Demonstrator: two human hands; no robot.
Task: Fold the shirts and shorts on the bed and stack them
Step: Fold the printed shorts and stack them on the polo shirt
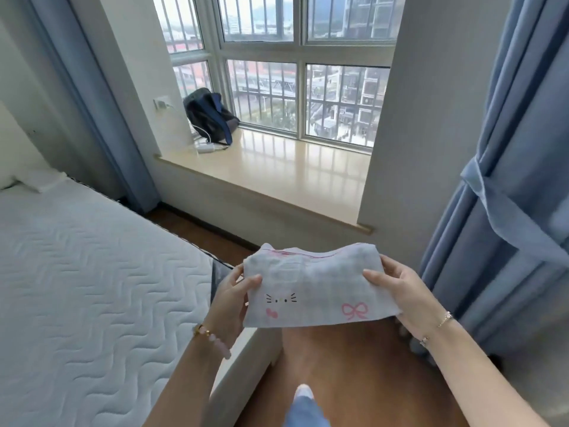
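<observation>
A small folded garment (314, 291), pale checked cloth with a cat face, a pink bow and red trim, hangs in the air over the wooden floor beside the bed. My left hand (237, 291) grips its left edge, thumb on top. My right hand (397, 288) grips its right edge the same way. The white quilted bed (92, 272) lies to the left, and no other clothes show on the part in view.
A wide window ledge (277, 171) runs ahead with a dark backpack (211, 115) and a white charger (209, 147) on it. Blue curtains (505, 211) hang at the right. Wooden floor (354, 365) lies below my hands, with my leg and foot in view.
</observation>
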